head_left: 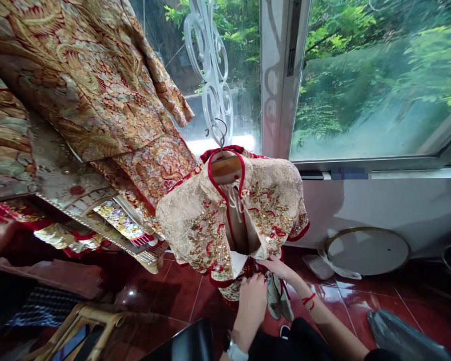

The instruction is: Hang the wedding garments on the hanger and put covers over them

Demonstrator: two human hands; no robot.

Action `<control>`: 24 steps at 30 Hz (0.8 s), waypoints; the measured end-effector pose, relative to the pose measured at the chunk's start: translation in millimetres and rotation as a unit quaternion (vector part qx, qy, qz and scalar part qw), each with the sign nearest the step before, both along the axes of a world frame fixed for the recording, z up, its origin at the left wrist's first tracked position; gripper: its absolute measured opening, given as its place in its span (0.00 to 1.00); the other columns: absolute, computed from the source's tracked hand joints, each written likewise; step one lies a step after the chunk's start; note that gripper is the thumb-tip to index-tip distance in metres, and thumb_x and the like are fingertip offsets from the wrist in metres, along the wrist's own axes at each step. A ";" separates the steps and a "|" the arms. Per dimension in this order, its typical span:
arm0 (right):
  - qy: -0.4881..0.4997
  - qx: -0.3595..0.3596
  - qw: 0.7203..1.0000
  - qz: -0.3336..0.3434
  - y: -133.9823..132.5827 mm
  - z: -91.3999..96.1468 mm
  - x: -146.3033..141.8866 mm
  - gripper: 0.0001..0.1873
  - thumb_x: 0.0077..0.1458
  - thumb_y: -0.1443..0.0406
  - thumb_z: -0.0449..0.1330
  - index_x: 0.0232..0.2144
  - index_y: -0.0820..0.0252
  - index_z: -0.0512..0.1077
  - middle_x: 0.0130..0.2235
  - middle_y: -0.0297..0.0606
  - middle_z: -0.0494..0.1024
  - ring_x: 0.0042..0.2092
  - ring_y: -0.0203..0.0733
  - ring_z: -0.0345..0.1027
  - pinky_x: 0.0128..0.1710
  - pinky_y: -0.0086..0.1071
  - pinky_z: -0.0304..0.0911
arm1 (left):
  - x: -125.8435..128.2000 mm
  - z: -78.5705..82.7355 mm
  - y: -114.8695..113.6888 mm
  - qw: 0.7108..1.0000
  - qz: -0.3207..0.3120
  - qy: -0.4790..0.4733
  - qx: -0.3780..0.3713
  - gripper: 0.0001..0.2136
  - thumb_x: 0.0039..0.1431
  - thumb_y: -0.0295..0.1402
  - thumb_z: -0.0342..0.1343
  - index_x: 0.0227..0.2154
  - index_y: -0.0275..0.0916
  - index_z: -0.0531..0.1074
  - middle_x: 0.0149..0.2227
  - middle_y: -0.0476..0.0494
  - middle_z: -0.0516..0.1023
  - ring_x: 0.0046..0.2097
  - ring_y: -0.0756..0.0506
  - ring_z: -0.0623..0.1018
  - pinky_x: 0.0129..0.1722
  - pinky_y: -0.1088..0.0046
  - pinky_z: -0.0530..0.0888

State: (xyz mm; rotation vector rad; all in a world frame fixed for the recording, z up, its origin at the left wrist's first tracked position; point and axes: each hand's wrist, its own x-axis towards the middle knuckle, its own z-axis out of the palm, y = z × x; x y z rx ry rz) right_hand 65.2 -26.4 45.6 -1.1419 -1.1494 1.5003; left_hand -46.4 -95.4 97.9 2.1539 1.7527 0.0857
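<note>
A cream jacket (184, 220) with red piping and gold sequin embroidery hangs on a wooden hanger (225, 168). Its front falls apart below the collar, where pale ties (236, 198) dangle. My right hand (276, 266), with a red string bracelet, pinches the lower front edge of the jacket. Just below and to the left, my left hand (253, 296) is curled closed close to the hem; whatever its fingers grip is hidden. A watch (236, 351) sits on the left wrist. Behind my hands, a pair of embroidered shoes (278, 298) shows under the jacket.
Gold-patterned robes (97, 85) hang at left. A co-worker's hand (8, 228) touches garments there. White scrollwork (210, 65) carries the hanger hook before the windows. A bamboo chair (86, 321) holding a phone stands lower left; a round disc (368, 250) leans by the wall.
</note>
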 end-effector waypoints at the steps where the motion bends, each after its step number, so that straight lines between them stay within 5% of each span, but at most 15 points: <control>1: -0.014 -0.004 1.000 0.020 -1.2 0.6 0.1 0.10 0.52 0.61 0.64 0.25 0.62 0.72 0.25 0.32 0.74 0.28 0.37 0.65 0.32 0.33 0.66 | 2.2 -11.8 -3.3 0.999 0.019 -0.019 -0.032 0.17 0.65 0.25 0.40 0.44 0.35 0.75 0.43 0.36 0.80 0.45 0.39 0.79 0.49 0.60 0.73; 4: -0.082 0.022 0.991 0.103 -6.1 5.4 12.5 0.08 0.49 0.63 0.62 0.23 0.61 0.71 0.24 0.32 0.73 0.29 0.38 0.66 0.34 0.33 0.64 | -4.8 -36.0 -8.9 0.985 0.071 -0.143 -0.064 0.15 0.62 0.25 0.44 0.45 0.35 0.74 0.45 0.36 0.79 0.46 0.41 0.79 0.47 0.66 0.73; 7: -0.206 0.097 0.962 0.153 -9.7 23.3 45.5 0.04 0.47 0.65 0.58 0.27 0.60 0.71 0.29 0.34 0.76 0.34 0.41 0.68 0.38 0.33 0.63 | -30.0 -28.8 -18.6 0.951 0.153 -0.267 -0.015 0.11 0.58 0.28 0.49 0.41 0.37 0.73 0.36 0.42 0.80 0.38 0.44 0.79 0.39 0.72 0.74; 9: -0.283 0.126 0.948 0.076 -8.1 47.1 65.5 0.04 0.50 0.65 0.56 0.29 0.59 0.69 0.28 0.35 0.74 0.32 0.41 0.67 0.36 0.33 0.62 | -47.5 -3.4 -26.2 0.930 0.219 -0.280 0.097 0.06 0.59 0.33 0.51 0.33 0.39 0.72 0.26 0.48 0.75 0.28 0.47 0.75 0.31 0.73 0.72; 11: -0.338 0.170 0.923 -0.068 -1.1 78.9 68.6 0.05 0.54 0.62 0.54 0.31 0.57 0.67 0.28 0.35 0.71 0.31 0.42 0.65 0.34 0.34 0.62 | -57.2 33.8 -24.5 0.893 0.247 -0.241 0.289 0.08 0.58 0.37 0.55 0.27 0.41 0.68 0.23 0.51 0.70 0.25 0.48 0.71 0.29 0.73 0.71; 13: -0.365 0.264 0.871 -0.195 12.8 111.9 49.6 0.09 0.54 0.58 0.56 0.35 0.57 0.65 0.34 0.39 0.71 0.36 0.45 0.65 0.38 0.37 0.63 | -57.2 72.7 -4.4 0.835 0.226 -0.171 0.472 0.09 0.56 0.38 0.58 0.29 0.41 0.66 0.26 0.49 0.70 0.29 0.46 0.71 0.34 0.70 0.72; 15: -0.390 0.355 0.814 -0.243 32.9 137.5 16.9 0.17 0.50 0.57 0.61 0.40 0.58 0.63 0.41 0.45 0.70 0.44 0.50 0.64 0.45 0.42 0.63 | -53.2 101.6 33.8 0.802 0.197 -0.082 0.557 0.16 0.53 0.41 0.61 0.39 0.37 0.67 0.35 0.39 0.75 0.39 0.40 0.75 0.42 0.61 0.73; 17: -0.430 0.380 0.776 -0.259 55.7 151.3 -12.4 0.22 0.48 0.61 0.63 0.44 0.60 0.62 0.46 0.49 0.68 0.49 0.55 0.61 0.48 0.47 0.61 | -53.6 114.6 78.0 0.812 0.203 0.007 0.548 0.25 0.52 0.42 0.62 0.47 0.29 0.65 0.43 0.27 0.75 0.46 0.33 0.75 0.45 0.54 0.72; 19: -0.452 0.373 0.769 -0.255 75.7 156.3 -24.1 0.21 0.49 0.65 0.60 0.45 0.61 0.62 0.47 0.51 0.68 0.49 0.55 0.61 0.47 0.46 0.61 | -62.5 116.8 111.3 0.829 0.220 0.049 0.511 0.25 0.55 0.38 0.60 0.50 0.26 0.64 0.47 0.21 0.75 0.48 0.30 0.76 0.43 0.54 0.73; 21: -0.430 0.379 0.793 -0.208 88.4 159.2 -15.8 0.16 0.50 0.69 0.56 0.43 0.60 0.63 0.44 0.47 0.69 0.45 0.51 0.63 0.43 0.41 0.62 | -75.5 119.0 123.2 0.858 0.213 0.042 0.466 0.21 0.58 0.33 0.57 0.51 0.27 0.64 0.45 0.23 0.77 0.44 0.32 0.78 0.40 0.57 0.74; 24: -0.344 0.402 0.844 -0.085 90.7 170.5 12.5 0.07 0.51 0.71 0.51 0.34 0.57 0.63 0.33 0.36 0.69 0.33 0.40 0.62 0.35 0.33 0.59 | -81.3 136.8 106.4 0.888 0.180 -0.059 0.420 0.13 0.61 0.30 0.51 0.48 0.34 0.65 0.36 0.35 0.80 0.35 0.38 0.80 0.33 0.65 0.74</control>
